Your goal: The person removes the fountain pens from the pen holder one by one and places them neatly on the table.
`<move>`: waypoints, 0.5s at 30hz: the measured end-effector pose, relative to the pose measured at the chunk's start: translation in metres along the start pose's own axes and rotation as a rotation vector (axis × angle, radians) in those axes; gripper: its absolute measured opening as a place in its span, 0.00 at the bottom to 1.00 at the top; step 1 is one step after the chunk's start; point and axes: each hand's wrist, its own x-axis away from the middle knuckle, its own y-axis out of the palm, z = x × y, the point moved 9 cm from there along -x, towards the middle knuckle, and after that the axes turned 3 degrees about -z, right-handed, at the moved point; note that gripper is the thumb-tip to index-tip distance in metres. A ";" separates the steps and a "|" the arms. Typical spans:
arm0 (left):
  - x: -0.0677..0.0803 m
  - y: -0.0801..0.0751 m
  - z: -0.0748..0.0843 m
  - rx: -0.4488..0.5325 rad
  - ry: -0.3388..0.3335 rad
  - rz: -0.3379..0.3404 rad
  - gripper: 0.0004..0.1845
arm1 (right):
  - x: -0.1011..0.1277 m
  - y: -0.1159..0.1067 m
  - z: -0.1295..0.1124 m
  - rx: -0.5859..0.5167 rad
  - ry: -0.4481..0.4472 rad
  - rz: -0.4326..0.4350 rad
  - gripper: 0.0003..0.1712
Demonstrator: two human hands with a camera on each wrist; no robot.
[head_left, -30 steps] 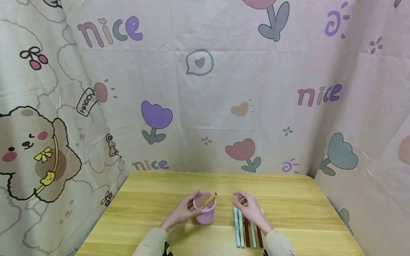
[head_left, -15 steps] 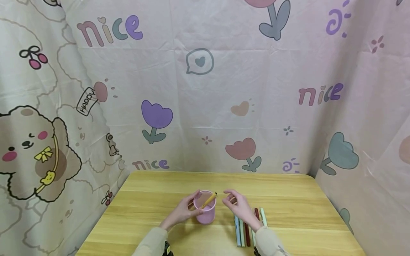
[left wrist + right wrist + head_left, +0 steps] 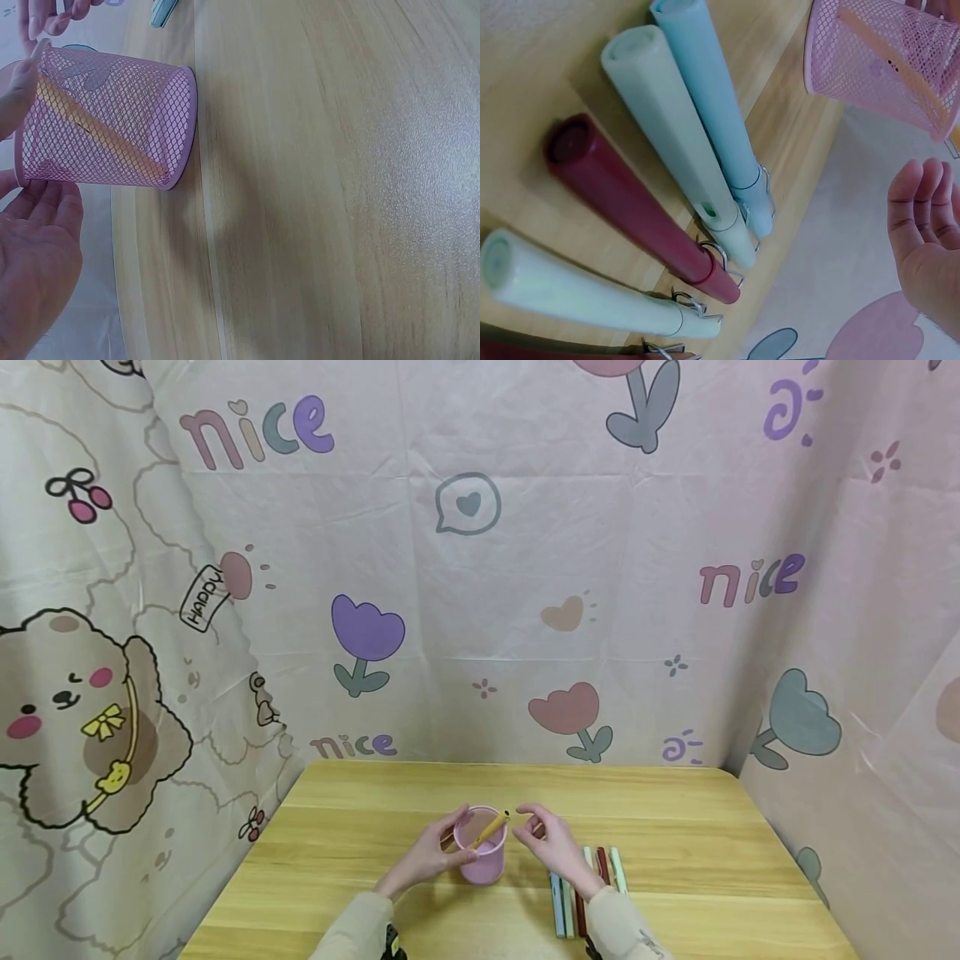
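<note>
Partly hidden pens [image 3: 587, 893], right hand [image 3: 552, 847] over

Beige long sleeves [image 3: 352, 927], bare hands

A wooden table [image 3: 675, 835] stands before a cartoon-printed cloth backdrop [image 3: 480, 568].

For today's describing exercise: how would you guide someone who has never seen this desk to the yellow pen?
Start at the wooden table and find the pink mesh cup near its middle, gripped by the left hand. The yellow pen leans slanted inside it. It is the only pen in the cup; the others lie flat beside it.
</note>
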 end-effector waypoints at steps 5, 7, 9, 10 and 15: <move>0.000 0.001 -0.001 0.001 -0.006 -0.003 0.48 | -0.002 0.001 -0.002 0.014 0.000 0.003 0.21; 0.000 0.001 -0.002 0.000 -0.007 -0.003 0.48 | -0.003 0.002 -0.001 0.023 0.003 0.003 0.22; 0.000 0.001 -0.002 0.001 -0.008 -0.004 0.48 | -0.003 0.003 -0.001 0.029 0.003 0.003 0.23; 0.000 0.001 -0.002 0.002 -0.012 -0.004 0.48 | -0.004 0.003 -0.001 0.033 0.003 0.002 0.23; 0.000 0.000 -0.001 0.010 -0.011 -0.007 0.47 | -0.005 0.004 0.001 0.040 0.009 0.000 0.24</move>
